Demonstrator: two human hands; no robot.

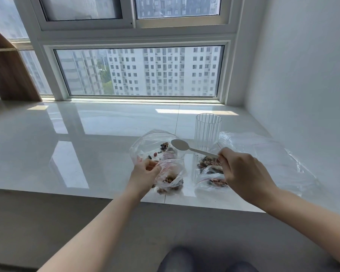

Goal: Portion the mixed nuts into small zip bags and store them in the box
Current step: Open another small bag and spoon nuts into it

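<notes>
right hand [243, 171] pinching flat white spoon [188, 147]

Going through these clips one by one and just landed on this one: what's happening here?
A person is portioning mixed nuts at a white window ledge. The left hand pinches the rim of a small zip bag that already holds some nuts, next to a larger clear bag. The right hand holds a white spoon, its bowl empty, over that larger bag. A ribbed clear cup stands behind, and another filled small bag lies below the right hand.
</notes>
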